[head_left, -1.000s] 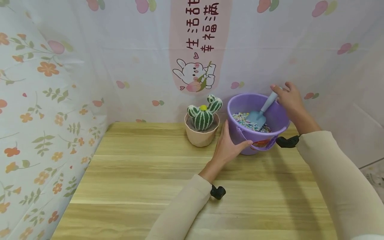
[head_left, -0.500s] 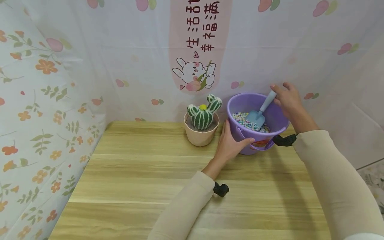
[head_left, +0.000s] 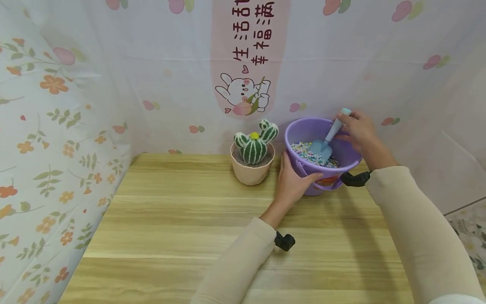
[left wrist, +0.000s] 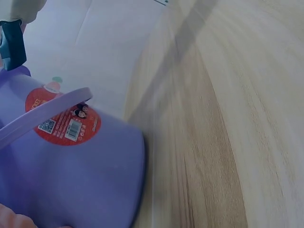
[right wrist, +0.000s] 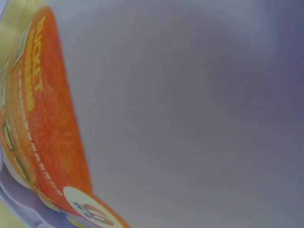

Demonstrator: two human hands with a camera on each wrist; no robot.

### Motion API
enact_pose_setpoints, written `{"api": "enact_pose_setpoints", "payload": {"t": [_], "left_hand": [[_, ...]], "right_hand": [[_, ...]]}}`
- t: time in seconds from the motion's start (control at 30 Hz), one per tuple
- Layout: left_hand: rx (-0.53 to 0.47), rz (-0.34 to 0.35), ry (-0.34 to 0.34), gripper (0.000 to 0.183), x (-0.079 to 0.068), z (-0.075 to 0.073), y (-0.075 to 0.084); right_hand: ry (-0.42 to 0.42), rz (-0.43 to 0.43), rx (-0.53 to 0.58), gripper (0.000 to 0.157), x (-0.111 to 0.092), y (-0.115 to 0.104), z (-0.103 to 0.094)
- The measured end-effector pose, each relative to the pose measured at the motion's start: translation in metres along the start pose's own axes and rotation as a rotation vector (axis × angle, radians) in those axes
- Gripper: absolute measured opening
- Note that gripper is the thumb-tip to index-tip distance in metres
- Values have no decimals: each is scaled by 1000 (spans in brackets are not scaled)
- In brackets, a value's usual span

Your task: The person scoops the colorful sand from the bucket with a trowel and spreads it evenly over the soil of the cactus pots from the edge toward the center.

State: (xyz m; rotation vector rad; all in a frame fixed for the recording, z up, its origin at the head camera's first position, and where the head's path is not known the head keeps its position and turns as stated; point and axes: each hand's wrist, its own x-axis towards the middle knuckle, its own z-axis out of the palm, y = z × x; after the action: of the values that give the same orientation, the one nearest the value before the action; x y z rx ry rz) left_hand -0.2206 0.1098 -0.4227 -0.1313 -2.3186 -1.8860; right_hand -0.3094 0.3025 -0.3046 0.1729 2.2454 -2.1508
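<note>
A purple bucket (head_left: pixel 343 150) stands on the right of the table near the back, partly filled with small multicoloured beads (head_left: pixel 305 154). My left hand (head_left: pixel 292 183) rests against the bucket's left and front side, thumb spread across the front and fingers along the left. My right hand (head_left: pixel 358 128) reaches over the right rim and holds a light-blue toy shovel (head_left: pixel 321 147) by its handle, whose top end sticks out above the fingers. The shovel's blade lies tilted in the beads. In the left wrist view, the bucket handle (left wrist: pixel 47 113) hangs across a round red sticker (left wrist: pixel 71 128).
A knitted cactus (head_left: pixel 253 150) in a pale pink pot (head_left: pixel 250 174) stands just left of the bucket. Behind them hangs a patterned cloth (head_left: pixel 171 84), with a second flowered one (head_left: pixel 49 177) along the left. The wooden table (head_left: pixel 171 232) extends toward the front.
My right hand has shifted its hold down the shovel's handle, so the handle's top end now shows above the fingers. The left hand stays against the bucket; the view shifted slightly.
</note>
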Motion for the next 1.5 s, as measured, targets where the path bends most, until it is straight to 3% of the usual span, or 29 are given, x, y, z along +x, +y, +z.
{"api": "enact_pose_setpoints", "payload": {"t": [0.13, 0.4, 0.77, 1.13, 1.5], "left_hand": [[-6, 8, 20, 121, 0, 2, 1], [15, 11, 43, 119, 1, 3, -1], [13, 14, 35, 118, 2, 5, -3], [17, 46, 38, 117, 4, 6, -5], [27, 47, 36, 120, 6, 8, -5]], "right_hand": [[-28, -2, 18, 26, 0, 1, 1], [-60, -37, 10, 37, 4, 6, -2], [-35, -91, -139, 38, 7, 12, -4], [-26, -111, -176, 41, 8, 15, -2], [-95, -161, -47, 38, 7, 16, -3]]}}
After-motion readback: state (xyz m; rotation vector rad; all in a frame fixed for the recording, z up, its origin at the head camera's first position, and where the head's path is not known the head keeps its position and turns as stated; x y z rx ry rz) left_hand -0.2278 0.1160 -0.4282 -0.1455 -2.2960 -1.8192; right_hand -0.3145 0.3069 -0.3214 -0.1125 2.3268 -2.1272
